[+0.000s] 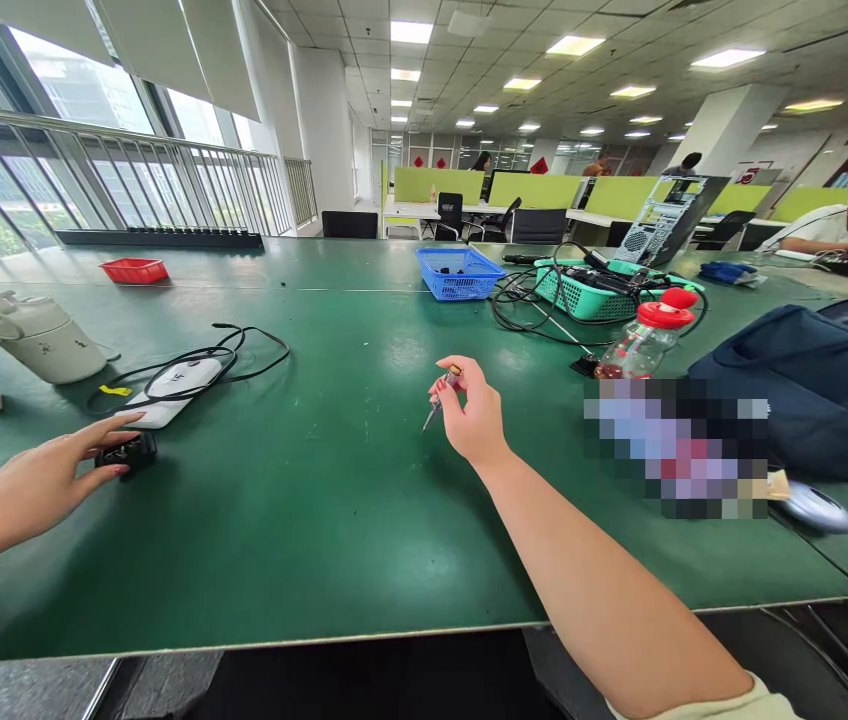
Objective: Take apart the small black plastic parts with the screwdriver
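Between the fingers and thumb of my left hand point(45, 485) is a small black boxy object point(128, 453), low over or on the green table; its exact kind is unclear. Just behind it lies a white power bank point(185, 378) with a black cable point(255, 330) looped across it. My right hand point(475, 408) is closed around a small screwdriver point(433, 408), whose thin metal tip points down and to the left above the middle of the table. Part of its handle is hidden by my fingers.
A white jug-like cup point(49, 335) and red tray point(134, 271) stand left on the green table point(334, 540). Farther back are a blue basket point(461, 275) and a green basket point(581, 295) with cables. A clear jar point(641, 345) and dark bag point(806, 390) are right. A person point(836, 230) sits beyond.
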`<control>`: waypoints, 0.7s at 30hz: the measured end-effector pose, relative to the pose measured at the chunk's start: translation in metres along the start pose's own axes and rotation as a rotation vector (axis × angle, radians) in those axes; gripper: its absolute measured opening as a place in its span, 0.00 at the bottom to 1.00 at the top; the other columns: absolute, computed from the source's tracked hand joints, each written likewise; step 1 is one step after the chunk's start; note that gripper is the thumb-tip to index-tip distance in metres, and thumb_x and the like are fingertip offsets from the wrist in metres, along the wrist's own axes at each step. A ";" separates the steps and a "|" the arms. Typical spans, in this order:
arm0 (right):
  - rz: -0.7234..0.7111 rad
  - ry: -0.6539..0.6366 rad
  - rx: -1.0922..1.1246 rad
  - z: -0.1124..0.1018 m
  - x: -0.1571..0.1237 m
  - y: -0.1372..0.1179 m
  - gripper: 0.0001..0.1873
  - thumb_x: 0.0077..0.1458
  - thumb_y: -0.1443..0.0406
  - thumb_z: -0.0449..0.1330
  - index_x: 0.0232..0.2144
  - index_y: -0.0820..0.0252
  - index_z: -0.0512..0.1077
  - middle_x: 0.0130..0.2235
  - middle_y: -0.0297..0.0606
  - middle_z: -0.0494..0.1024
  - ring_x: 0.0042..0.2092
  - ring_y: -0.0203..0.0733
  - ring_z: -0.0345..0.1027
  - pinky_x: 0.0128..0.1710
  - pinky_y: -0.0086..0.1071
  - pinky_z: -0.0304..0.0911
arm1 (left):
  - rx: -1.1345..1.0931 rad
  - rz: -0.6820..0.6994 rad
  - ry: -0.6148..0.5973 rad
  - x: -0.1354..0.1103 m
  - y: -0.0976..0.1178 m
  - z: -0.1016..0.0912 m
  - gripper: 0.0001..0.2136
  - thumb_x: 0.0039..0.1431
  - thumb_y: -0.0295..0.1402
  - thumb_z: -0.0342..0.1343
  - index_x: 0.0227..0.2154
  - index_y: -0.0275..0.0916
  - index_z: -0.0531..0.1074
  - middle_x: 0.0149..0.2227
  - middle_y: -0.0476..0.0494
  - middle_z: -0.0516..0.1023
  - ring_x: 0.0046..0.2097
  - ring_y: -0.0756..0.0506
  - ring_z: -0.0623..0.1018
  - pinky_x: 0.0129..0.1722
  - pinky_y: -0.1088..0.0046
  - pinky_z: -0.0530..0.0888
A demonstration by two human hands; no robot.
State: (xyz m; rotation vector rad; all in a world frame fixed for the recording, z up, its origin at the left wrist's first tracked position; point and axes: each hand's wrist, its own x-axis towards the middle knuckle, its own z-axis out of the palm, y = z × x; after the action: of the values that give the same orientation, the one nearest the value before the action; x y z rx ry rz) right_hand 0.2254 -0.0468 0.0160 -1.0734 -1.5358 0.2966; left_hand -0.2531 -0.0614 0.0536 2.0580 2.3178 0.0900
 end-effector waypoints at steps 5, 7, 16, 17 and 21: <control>-0.004 -0.003 -0.004 0.000 0.000 0.000 0.11 0.61 0.65 0.52 0.46 0.53 0.66 0.32 0.34 0.79 0.35 0.42 0.78 0.40 0.40 0.71 | -0.031 -0.025 0.003 0.000 0.005 -0.004 0.32 0.50 0.50 0.45 0.60 0.51 0.61 0.53 0.54 0.81 0.50 0.38 0.79 0.49 0.69 0.69; -0.007 -0.003 -0.005 0.001 -0.001 0.000 0.12 0.61 0.66 0.52 0.46 0.52 0.66 0.32 0.34 0.79 0.35 0.43 0.78 0.40 0.41 0.71 | -0.038 -0.036 -0.026 0.000 0.004 -0.004 0.34 0.51 0.50 0.45 0.63 0.48 0.58 0.53 0.52 0.81 0.51 0.39 0.79 0.48 0.69 0.69; -0.025 0.003 -0.012 0.001 0.001 -0.004 0.10 0.61 0.66 0.52 0.45 0.52 0.66 0.31 0.33 0.78 0.33 0.42 0.77 0.39 0.40 0.72 | -0.038 -0.108 -0.076 0.000 0.014 -0.003 0.36 0.50 0.49 0.46 0.64 0.46 0.60 0.53 0.47 0.81 0.51 0.35 0.80 0.50 0.65 0.71; -0.029 0.017 -0.012 0.001 0.001 -0.005 0.10 0.61 0.65 0.52 0.45 0.52 0.66 0.32 0.33 0.78 0.33 0.42 0.77 0.39 0.39 0.72 | -0.068 -0.093 -0.074 -0.001 0.024 -0.005 0.36 0.50 0.49 0.48 0.63 0.45 0.61 0.52 0.46 0.82 0.52 0.35 0.80 0.51 0.64 0.71; -0.061 0.090 -0.013 0.002 -0.001 -0.017 0.10 0.60 0.61 0.58 0.45 0.52 0.67 0.35 0.34 0.78 0.35 0.41 0.76 0.40 0.39 0.72 | -0.353 0.185 -0.083 -0.009 0.093 -0.012 0.37 0.47 0.51 0.55 0.60 0.41 0.65 0.51 0.42 0.82 0.54 0.37 0.79 0.58 0.62 0.69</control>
State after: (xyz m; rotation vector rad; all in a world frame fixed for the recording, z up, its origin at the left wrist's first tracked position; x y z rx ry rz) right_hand 0.2158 -0.0566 0.0267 -1.0352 -1.4883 0.1939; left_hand -0.1606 -0.0601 0.0719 2.0411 1.8956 0.3818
